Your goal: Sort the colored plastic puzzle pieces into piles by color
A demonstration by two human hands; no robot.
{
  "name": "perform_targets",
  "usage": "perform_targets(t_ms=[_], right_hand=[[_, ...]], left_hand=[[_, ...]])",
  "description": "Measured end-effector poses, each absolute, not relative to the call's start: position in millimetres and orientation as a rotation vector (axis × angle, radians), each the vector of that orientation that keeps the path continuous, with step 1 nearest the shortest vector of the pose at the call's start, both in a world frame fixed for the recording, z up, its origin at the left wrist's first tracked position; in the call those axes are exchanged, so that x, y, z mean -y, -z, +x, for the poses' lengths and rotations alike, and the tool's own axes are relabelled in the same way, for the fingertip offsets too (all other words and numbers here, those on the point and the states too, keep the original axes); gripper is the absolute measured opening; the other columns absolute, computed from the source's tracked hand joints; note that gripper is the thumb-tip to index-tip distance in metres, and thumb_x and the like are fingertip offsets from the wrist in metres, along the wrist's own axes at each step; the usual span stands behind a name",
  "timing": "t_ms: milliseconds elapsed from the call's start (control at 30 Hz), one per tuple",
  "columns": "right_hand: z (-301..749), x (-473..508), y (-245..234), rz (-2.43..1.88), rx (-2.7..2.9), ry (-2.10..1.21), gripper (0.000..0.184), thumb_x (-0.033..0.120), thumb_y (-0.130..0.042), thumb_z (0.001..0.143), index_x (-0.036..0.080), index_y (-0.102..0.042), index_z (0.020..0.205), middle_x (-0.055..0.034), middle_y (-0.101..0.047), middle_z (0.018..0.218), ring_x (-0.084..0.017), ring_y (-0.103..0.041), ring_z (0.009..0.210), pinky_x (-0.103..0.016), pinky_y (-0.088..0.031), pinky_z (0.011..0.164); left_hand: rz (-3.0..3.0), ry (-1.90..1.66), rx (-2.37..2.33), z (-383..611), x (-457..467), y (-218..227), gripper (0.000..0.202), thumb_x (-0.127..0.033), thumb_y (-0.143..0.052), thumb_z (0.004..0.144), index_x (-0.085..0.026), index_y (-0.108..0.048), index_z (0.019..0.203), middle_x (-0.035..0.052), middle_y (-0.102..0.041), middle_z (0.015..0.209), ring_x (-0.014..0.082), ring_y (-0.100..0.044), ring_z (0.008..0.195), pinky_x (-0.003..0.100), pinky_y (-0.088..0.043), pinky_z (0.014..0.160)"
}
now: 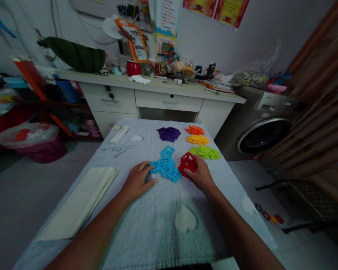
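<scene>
Light-blue snowflake-like plastic pieces (168, 168) lie joined or heaped at the middle of the cloth-covered table (157, 225). My left hand (138, 180) rests at their left side, fingers apart, its fingertips touching the blue edge. Just right of the blue lies a cluster of red plastic pieces (187, 163). My right hand (199, 172) curls round its right side, thumb in front and fingers behind. Farther back are piles of purple pieces (169, 134), orange pieces (195, 129), yellow pieces (197, 139) and lime-green pieces (205, 152).
A folded cream cloth (79, 202) lies along the table's left edge, with a white power strip (119, 135) beyond it. Behind stands a white desk (169, 99) crowded with items. A washing machine (259, 127) is at right, a pink bin (36, 144) at left.
</scene>
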State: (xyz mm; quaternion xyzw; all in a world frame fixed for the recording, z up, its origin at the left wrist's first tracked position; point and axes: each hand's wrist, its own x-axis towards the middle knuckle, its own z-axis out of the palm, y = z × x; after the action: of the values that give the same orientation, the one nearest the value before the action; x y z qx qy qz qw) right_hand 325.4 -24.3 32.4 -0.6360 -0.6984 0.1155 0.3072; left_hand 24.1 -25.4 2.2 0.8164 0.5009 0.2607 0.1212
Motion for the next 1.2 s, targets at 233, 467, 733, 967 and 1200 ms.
perform_targets(t_ms=[233, 467, 733, 967, 1200], right_hand=[[280.7, 6.9, -29.1, -1.466, 1.941, -0.397, 0.067, 0.030, -0.075, 0.069, 0.019, -0.053, 0.131, -0.0121, -0.060, 0.125, -0.028, -0.055, 0.115, -0.046, -0.041, 0.102], [238.9, -15.5, -46.7, -1.340, 1.714, -0.511, 0.060, 0.034, -0.071, 0.075, 0.022, -0.053, 0.130, -0.0091, -0.061, 0.122, -0.024, -0.058, 0.111, -0.040, -0.045, 0.100], [232.7, -20.2, -59.7, -1.231, 1.791, -0.729, 0.043, 0.048, -0.041, 0.096, 0.023, -0.056, 0.127, -0.0048, -0.067, 0.116, -0.020, -0.063, 0.105, -0.033, -0.046, 0.095], [318.1, -43.6, -65.0, -1.496, 1.617, -0.281, 0.037, 0.043, -0.051, 0.085, 0.017, -0.066, 0.106, -0.0116, -0.067, 0.112, -0.026, -0.059, 0.108, -0.042, -0.042, 0.100], [398.2, -43.7, -49.4, -2.080, 1.222, 0.022, 0.058, 0.047, -0.051, 0.084, 0.010, -0.058, 0.128, -0.0232, -0.056, 0.129, -0.038, -0.049, 0.123, -0.054, -0.035, 0.103]], left_hand=[[2.275, -0.910, -1.446, 25.9, 24.5, -6.7, 0.018, -0.034, -0.061, 0.081, -0.022, -0.064, 0.094, 0.0084, -0.061, 0.117, 0.0258, -0.058, 0.110, 0.043, -0.047, 0.097], [2.031, -1.123, -1.488, 20.1, 24.9, -16.0, 0.018, -0.038, -0.056, 0.085, -0.021, -0.060, 0.088, 0.0064, -0.061, 0.104, 0.0210, -0.060, 0.101, 0.036, -0.048, 0.093], [1.999, -1.167, -1.545, 17.9, 22.5, -12.0, 0.034, -0.043, -0.048, 0.091, -0.020, -0.059, 0.113, 0.0096, -0.060, 0.116, 0.0240, -0.056, 0.112, 0.041, -0.045, 0.101], [2.483, -0.928, -1.446, 30.5, 37.6, -17.8, 0.067, -0.049, -0.063, 0.081, -0.027, -0.044, 0.142, 0.0111, -0.039, 0.150, 0.0347, -0.031, 0.139, 0.056, -0.026, 0.115], [2.751, -0.675, -1.444, 44.4, 49.1, -22.8, 0.057, -0.044, -0.065, 0.080, -0.033, -0.054, 0.135, 0.0081, -0.032, 0.157, 0.0409, -0.016, 0.146, 0.069, -0.007, 0.114]])
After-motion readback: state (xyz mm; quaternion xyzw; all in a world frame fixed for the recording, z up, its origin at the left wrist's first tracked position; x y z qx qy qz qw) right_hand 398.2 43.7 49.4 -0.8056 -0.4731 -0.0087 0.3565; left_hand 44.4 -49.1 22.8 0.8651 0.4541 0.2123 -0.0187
